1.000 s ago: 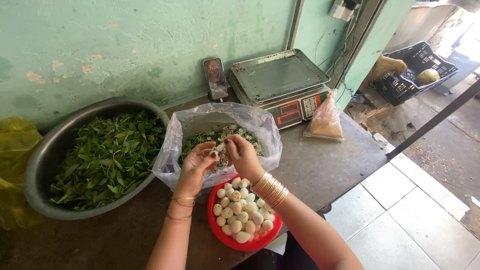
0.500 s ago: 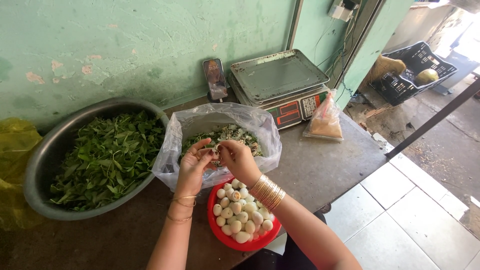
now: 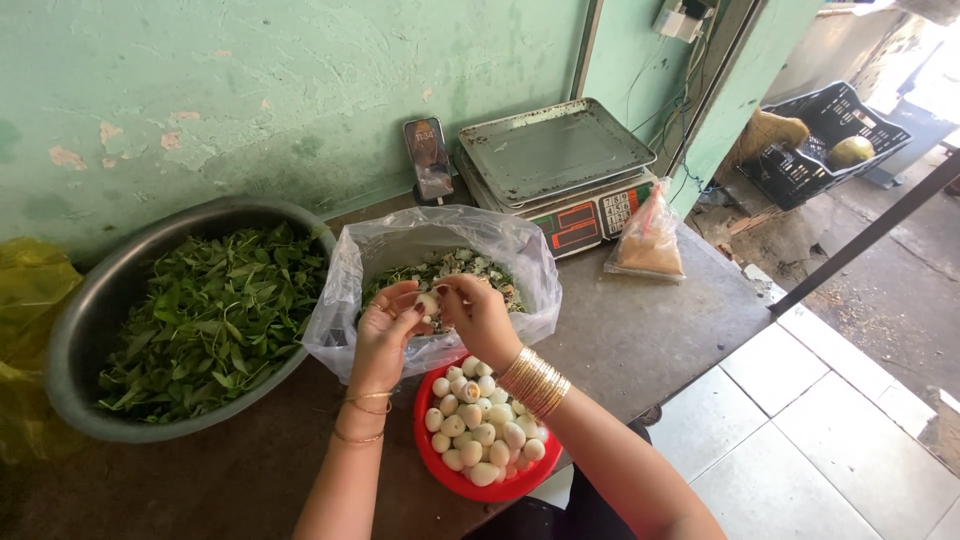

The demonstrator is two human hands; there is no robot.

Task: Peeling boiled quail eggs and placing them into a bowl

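Note:
My left hand and my right hand meet over the near rim of a clear plastic bag. Between their fingertips sits one small pale egg, gripped by both. The bag holds bits of shell and green scraps. Just below my hands a red bowl holds several small peeled eggs. Gold bangles circle both wrists.
A large metal basin of green leaves stands at the left, a yellow bag beside it. Against the green wall lean a phone and a digital scale. A small bag of brown powder lies near the table's right edge.
My hands have stayed over the bag's rim, with the fingers shifting slightly around the small egg. Nothing else has moved.

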